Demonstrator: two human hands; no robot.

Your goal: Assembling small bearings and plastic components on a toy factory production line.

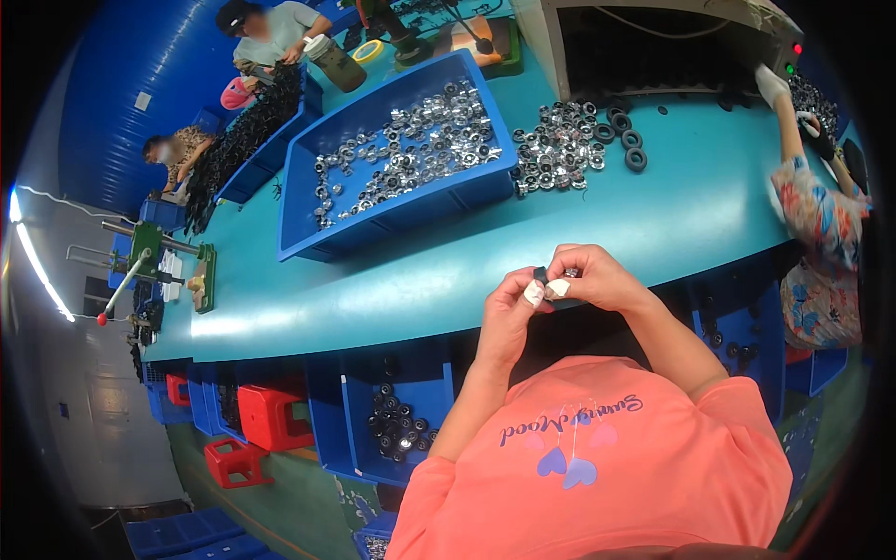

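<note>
Apparently, our left hand [509, 297] and right hand [599, 277] together pinch a small black piece [540, 273] near the bench [672, 219], with a blue tray [448, 198] toward ten o'clock. Mostly hidden, it's probably light and slightly rubbery; we'd grip its outer edges.

Blue wall [107, 159], green floor [289, 509] — red stools [269, 415], striplight [35, 266]

Own bare hands: two, left hand [509, 303] and right hand [599, 274]; small dark piece [540, 274] held: at least one. Black rubber rings [636, 168], upper right: at least four. Red plastic stools [271, 417], lower left: at least two. Green metal lever press [209, 272], left: one. Co-workers [287, 23]: three.
</note>
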